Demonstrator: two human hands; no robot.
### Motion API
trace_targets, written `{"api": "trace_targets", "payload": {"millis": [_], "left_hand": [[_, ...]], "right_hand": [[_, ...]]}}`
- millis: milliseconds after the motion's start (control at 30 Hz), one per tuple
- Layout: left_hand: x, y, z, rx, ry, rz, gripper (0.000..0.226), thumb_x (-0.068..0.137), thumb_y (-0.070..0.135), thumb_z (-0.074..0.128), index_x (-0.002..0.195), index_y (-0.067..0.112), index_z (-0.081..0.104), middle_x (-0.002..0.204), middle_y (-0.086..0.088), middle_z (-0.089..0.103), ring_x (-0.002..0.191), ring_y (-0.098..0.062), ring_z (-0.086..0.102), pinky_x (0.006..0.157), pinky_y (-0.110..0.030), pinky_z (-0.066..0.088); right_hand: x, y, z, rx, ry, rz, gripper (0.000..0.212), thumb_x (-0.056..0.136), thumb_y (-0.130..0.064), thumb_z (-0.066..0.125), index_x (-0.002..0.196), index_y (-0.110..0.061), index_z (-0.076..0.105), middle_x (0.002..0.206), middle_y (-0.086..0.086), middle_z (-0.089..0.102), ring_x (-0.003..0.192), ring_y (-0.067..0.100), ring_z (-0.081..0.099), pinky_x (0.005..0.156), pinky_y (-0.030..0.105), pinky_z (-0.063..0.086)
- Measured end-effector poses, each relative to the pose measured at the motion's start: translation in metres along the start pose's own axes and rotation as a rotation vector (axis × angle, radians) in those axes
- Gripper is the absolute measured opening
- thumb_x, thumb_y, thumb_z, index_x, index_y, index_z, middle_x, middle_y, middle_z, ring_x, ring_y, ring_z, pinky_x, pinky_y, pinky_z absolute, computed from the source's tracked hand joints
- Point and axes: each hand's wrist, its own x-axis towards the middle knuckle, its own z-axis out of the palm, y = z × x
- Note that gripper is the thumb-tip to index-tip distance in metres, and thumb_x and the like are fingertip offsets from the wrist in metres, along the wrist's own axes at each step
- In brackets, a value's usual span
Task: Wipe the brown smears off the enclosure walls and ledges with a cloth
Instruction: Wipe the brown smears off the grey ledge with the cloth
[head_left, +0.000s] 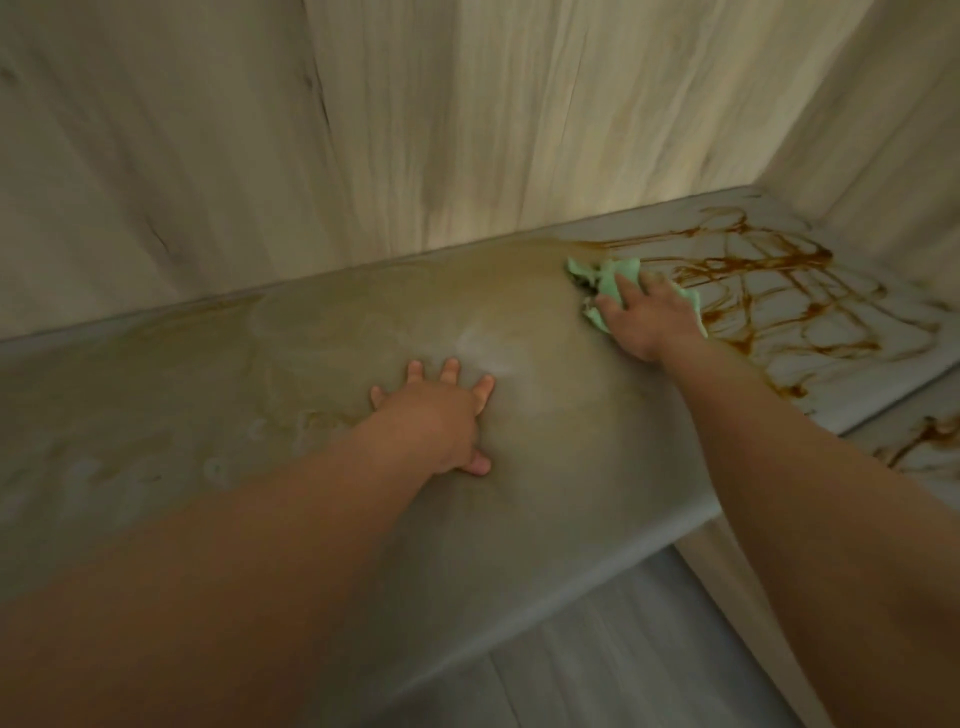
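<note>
Right hand (649, 317) flat on cloth (605, 283), brown smears (769, 266) just beyond, left hand (436, 415) splayed flat on ledge (208, 405)

A crumpled pale green cloth (605, 280) lies on the grey ledge (260, 374), pressed down under the right hand (649, 317), its edges showing past the fingertips and on both sides. Thin looping brown smears (753, 275) cover the ledge just right of that hand, up to the corner; more streak a lower ledge (940, 465) beside the right forearm. Around the flat left hand (441, 410) the ledge shows a dull tan haze. Pale wood-grain walls (363, 130) rise beyond both hands
</note>
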Motion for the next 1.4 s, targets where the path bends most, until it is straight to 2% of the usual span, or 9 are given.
{"api": "trace_targets", "payload": {"millis": [233, 400, 600, 700, 867, 1033, 1133, 1233, 1400], "left_hand": [[-0.002, 0.000, 0.004, 0.027, 0.053, 0.011, 0.108, 0.090, 0.061, 0.069, 0.163, 0.041, -0.008, 0.172, 0.000, -0.015, 0.156, -0.046, -0.005, 0.115, -0.077, 0.019], [-0.009, 0.001, 0.011, 0.038, 0.160, -0.018, 0.105, 0.089, 0.061, 0.068, 0.162, 0.044, -0.006, 0.173, 0.001, -0.011, 0.157, -0.043, -0.002, 0.116, -0.075, 0.019], [-0.017, 0.014, 0.016, 0.068, 0.236, -0.088, 0.103, 0.090, 0.057, 0.070, 0.163, 0.039, 0.000, 0.172, -0.005, 0.002, 0.157, -0.042, 0.003, 0.118, -0.074, 0.015], [-0.020, 0.025, 0.013, 0.100, 0.245, -0.126, 0.098, 0.089, 0.046, 0.075, 0.163, 0.031, 0.014, 0.168, -0.012, 0.018, 0.153, -0.043, 0.020, 0.119, -0.069, 0.021], [-0.048, 0.066, -0.002, 0.164, 0.265, -0.096, 0.062, 0.099, 0.017, 0.048, 0.159, 0.018, 0.032, 0.160, -0.017, 0.036, 0.148, -0.042, 0.034, 0.121, -0.061, 0.028], [-0.069, 0.100, -0.005, 0.216, 0.289, 0.004, 0.045, 0.094, 0.014, 0.054, 0.138, 0.010, 0.056, 0.138, -0.016, 0.056, 0.131, -0.039, 0.054, 0.104, -0.050, 0.047], [-0.059, 0.112, -0.007, 0.209, 0.301, 0.059, 0.039, 0.091, 0.012, 0.052, 0.129, 0.006, 0.059, 0.134, -0.019, 0.055, 0.129, -0.041, 0.053, 0.107, -0.049, 0.047], [-0.029, 0.123, -0.018, 0.151, 0.321, 0.118, 0.038, 0.095, 0.023, 0.054, 0.129, 0.008, 0.058, 0.134, -0.020, 0.057, 0.127, -0.041, 0.054, 0.107, -0.050, 0.047], [0.043, 0.158, -0.050, 0.067, 0.349, 0.165, 0.084, 0.087, 0.070, 0.062, 0.148, 0.014, 0.048, 0.150, -0.017, 0.049, 0.136, -0.038, 0.047, 0.112, -0.050, 0.042]], "right_hand": [[-0.129, -0.016, 0.028, -0.013, -0.005, -0.382, 0.061, 0.103, -0.066, 0.028, 0.161, -0.049, 0.016, 0.174, -0.002, 0.004, 0.160, 0.023, -0.002, 0.127, 0.041, -0.003], [-0.187, 0.032, 0.031, -0.099, -0.046, -0.649, 0.074, 0.094, -0.076, 0.017, 0.162, -0.047, 0.016, 0.173, -0.004, 0.008, 0.160, 0.020, -0.001, 0.129, 0.040, 0.000], [-0.170, 0.103, 0.023, -0.058, 0.022, -0.211, 0.065, 0.105, -0.063, 0.021, 0.164, -0.039, 0.012, 0.174, -0.005, 0.002, 0.160, 0.020, -0.003, 0.127, 0.043, -0.001], [-0.157, 0.098, 0.021, -0.003, 0.013, -0.026, 0.065, 0.106, -0.062, 0.016, 0.165, -0.036, 0.009, 0.174, -0.002, 0.000, 0.160, 0.025, -0.005, 0.128, 0.048, -0.004], [-0.156, 0.089, 0.023, 0.063, 0.016, 0.000, 0.067, 0.104, -0.066, 0.013, 0.165, -0.039, 0.005, 0.174, 0.000, -0.003, 0.159, 0.029, -0.009, 0.127, 0.051, -0.007], [-0.157, 0.092, 0.018, 0.079, -0.045, -0.039, 0.070, 0.102, -0.069, 0.014, 0.164, -0.041, 0.001, 0.174, 0.000, -0.007, 0.159, 0.029, -0.013, 0.127, 0.051, -0.009], [-0.159, 0.095, 0.014, 0.080, -0.061, -0.060, 0.072, 0.101, -0.072, 0.015, 0.164, -0.041, -0.001, 0.174, 0.001, -0.008, 0.159, 0.029, -0.014, 0.127, 0.051, -0.010], [-0.159, 0.103, 0.013, 0.112, -0.069, -0.094, 0.067, 0.104, -0.066, 0.014, 0.164, -0.041, 0.000, 0.174, 0.000, -0.010, 0.158, 0.026, -0.016, 0.127, 0.048, -0.011], [-0.129, 0.126, 0.014, 0.048, -0.072, -0.134, 0.059, 0.107, -0.060, 0.013, 0.163, -0.046, -0.002, 0.173, -0.005, -0.011, 0.159, 0.023, -0.014, 0.127, 0.045, -0.009]]}}
